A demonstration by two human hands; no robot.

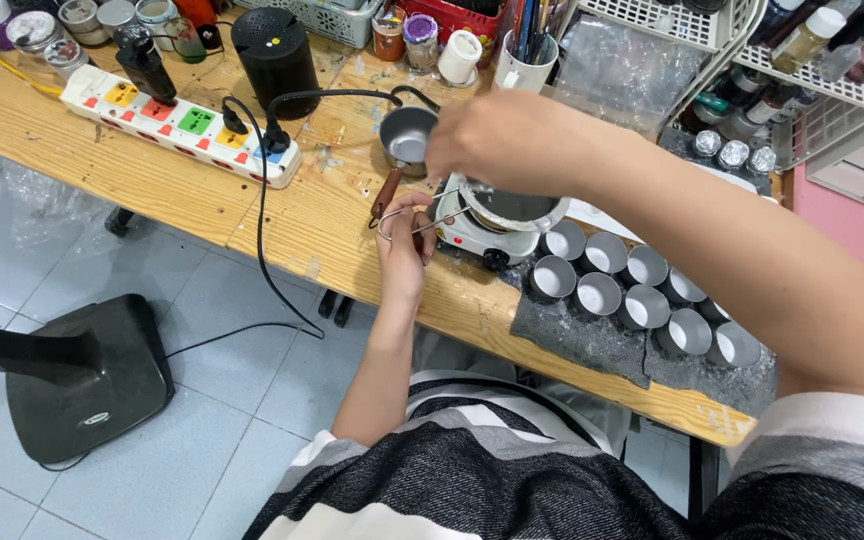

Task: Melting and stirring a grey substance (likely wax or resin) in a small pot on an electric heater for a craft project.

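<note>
**Hands over a small hotplate**

Head view: the right hand (497, 140) hovers above a metal pot (514, 207) on the white hotplate (472, 232); its fingers are turned away, so its grasp cannot be told. Just left, the left hand (402, 250) pinches a thin wire handle (407, 222) (its far end hidden). Round shiny tins (642, 300) cluster right of both.

Nine small silver tins (642, 300) are sitting in a cluster at about four o'clock on the tabletop (152, 170). One white hot plate (472, 232) is standing near the centre, carrying one metal pot (514, 206). One small saucepan (407, 137) with a wooden handle is resting at twelve o'clock of it. One power strip (182, 125) is lying at ten o'clock, beside one black cylinder (274, 52). Two hands are working here: the left hand (404, 245) and the right hand (497, 140).
</note>
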